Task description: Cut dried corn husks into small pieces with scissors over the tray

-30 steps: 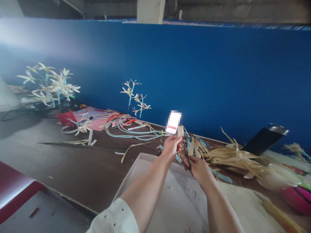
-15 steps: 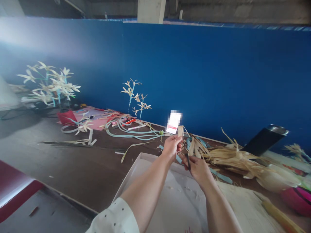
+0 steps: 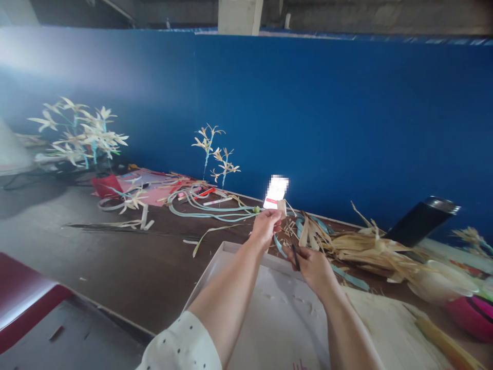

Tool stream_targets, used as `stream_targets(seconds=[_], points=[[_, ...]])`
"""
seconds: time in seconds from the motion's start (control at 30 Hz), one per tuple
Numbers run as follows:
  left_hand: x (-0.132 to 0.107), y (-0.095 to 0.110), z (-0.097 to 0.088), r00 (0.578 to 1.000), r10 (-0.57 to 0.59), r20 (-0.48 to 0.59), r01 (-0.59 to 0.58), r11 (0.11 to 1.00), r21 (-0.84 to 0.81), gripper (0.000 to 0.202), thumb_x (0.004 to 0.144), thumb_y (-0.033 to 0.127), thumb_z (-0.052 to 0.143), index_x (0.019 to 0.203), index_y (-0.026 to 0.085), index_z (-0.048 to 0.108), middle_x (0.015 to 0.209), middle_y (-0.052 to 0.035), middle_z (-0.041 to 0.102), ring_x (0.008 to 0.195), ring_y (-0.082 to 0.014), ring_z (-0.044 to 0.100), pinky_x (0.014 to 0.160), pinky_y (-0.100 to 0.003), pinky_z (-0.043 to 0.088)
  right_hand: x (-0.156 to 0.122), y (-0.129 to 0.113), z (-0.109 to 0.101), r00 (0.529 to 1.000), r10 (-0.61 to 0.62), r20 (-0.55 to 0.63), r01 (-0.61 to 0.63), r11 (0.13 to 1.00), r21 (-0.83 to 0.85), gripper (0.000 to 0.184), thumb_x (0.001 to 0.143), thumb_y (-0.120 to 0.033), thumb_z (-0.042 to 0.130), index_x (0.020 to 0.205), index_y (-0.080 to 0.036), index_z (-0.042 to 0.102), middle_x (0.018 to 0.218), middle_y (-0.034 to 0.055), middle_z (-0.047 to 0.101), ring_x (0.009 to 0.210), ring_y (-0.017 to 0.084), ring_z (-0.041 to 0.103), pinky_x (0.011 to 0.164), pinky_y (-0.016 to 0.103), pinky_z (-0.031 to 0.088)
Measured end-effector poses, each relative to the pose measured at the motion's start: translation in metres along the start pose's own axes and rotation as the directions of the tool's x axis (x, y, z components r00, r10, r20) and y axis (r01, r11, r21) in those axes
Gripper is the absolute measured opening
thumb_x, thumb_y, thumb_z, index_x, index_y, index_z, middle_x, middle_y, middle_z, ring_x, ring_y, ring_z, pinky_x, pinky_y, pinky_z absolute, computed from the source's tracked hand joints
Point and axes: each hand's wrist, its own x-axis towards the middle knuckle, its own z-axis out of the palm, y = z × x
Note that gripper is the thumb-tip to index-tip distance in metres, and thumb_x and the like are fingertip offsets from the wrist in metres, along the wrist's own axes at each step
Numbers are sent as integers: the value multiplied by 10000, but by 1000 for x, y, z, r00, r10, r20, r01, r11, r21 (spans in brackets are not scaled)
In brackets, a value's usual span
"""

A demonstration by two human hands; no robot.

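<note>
My left hand (image 3: 265, 228) pinches a short, pale piece of dried corn husk (image 3: 282, 207), held upright above the far edge of a shallow white box (image 3: 225, 247). Lower and to the right, my right hand (image 3: 311, 266) is closed round the dark handle of scissors (image 3: 295, 257); their blades are hard to make out. The two hands are apart. Behind the husk piece stands a lit phone (image 3: 272, 198), its screen partly blurred out. A bundle of dried corn husks (image 3: 358, 246) lies to the right of my right hand.
Pale blue cords (image 3: 185, 215) curl across the brown table (image 3: 165, 252). Husk flowers on blue stems (image 3: 208, 144) stand against the blue partition (image 3: 346, 118), with more flowers (image 3: 90, 131) in a red pot (image 3: 107, 186). A black flask (image 3: 418, 223) leans at right.
My left hand has shifted slightly left and away from the scissors with the husk piece, which looks shorter. My right hand has stayed nearly in place.
</note>
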Motion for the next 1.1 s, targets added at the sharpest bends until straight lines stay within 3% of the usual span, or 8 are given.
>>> stream_targets(seconds=[0.1,0.4,0.73,1.1], points=[[5,-4,-2,997,42,67,-44,999,30,186,635,254,712,717,125,606,592,4,542,555,-63,493,495,-168,361,1,3,2,1000,-12,9,12,1000,16,280,718,-409,552,545,-190,572,509,-13,518,472,118,406,475,252,256],[2,-3,3,992,33,120,-45,994,96,216,616,265,732,706,123,596,561,8,559,517,-69,513,518,-194,393,-3,-9,0,998,63,-22,-62,997,38,263,690,-425,569,611,-177,613,524,-10,547,502,127,441,486,244,269],[-3,-2,8,993,32,115,-39,997,61,229,604,258,744,671,126,569,544,17,548,501,-70,512,536,-212,428,-5,-15,-5,998,45,-33,-47,998,-41,319,692,-433,556,485,-194,513,440,-34,433,439,106,350,454,244,234],[-2,-3,8,992,28,122,-34,998,50,244,610,281,749,665,127,568,536,17,541,509,-73,513,541,-213,428,-3,-10,-4,997,42,-62,-44,999,-26,288,686,-425,553,505,-203,542,462,-16,476,437,123,376,452,263,244]])
